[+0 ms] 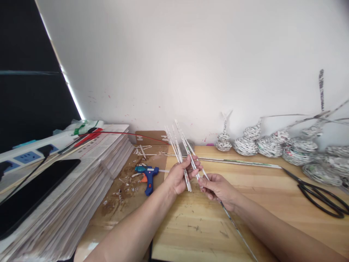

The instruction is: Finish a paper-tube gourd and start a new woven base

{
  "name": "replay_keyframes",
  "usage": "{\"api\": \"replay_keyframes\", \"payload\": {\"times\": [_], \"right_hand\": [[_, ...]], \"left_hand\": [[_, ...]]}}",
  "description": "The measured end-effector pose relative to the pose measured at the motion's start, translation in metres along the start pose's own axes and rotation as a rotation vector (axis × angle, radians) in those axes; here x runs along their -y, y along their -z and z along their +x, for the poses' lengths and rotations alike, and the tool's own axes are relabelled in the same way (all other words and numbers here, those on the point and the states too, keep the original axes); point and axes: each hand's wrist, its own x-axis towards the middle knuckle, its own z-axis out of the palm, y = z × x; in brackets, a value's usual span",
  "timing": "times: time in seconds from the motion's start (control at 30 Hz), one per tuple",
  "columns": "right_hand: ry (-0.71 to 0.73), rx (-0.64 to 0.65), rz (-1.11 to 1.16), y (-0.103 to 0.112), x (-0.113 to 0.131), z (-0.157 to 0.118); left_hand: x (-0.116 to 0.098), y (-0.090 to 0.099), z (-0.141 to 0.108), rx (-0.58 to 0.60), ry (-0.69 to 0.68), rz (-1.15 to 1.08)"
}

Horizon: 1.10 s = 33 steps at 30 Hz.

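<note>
Several thin white rolled paper sticks [176,143] are gripped upright in my left hand [182,174], their tops fanning out above the fingers. My right hand [214,186], close beside it on the right, is closed around the lower part of more sticks, and its fingertips nearly meet those of the left. From below the right hand a long, thin paper stick [237,227] slants down toward the bottom edge. How the sticks divide between the two hands is partly hidden by the fingers. Both hands are held above the wooden table.
A blue glue gun [149,178] lies left of my hands among paper scraps. Tall stacked newspapers [92,182] carry a phone [40,193] and a power strip [27,156]. Black scissors [316,193] lie at right. Woven paper gourds [247,143] line the wall behind long paper sticks [240,162].
</note>
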Motion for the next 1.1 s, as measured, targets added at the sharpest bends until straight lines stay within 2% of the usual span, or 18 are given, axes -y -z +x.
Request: {"api": "replay_keyframes", "payload": {"times": [0.87,1.1], "right_hand": [[-0.004,0.043,0.007,0.0000,-0.0002,0.0013],[0.033,0.135,0.039,0.0009,0.0047,-0.0011]], "left_hand": [[0.0006,-0.0010,0.0005,-0.035,-0.053,0.068],[-0.0068,-0.0038,0.0000,-0.098,-0.075,0.058]]}}
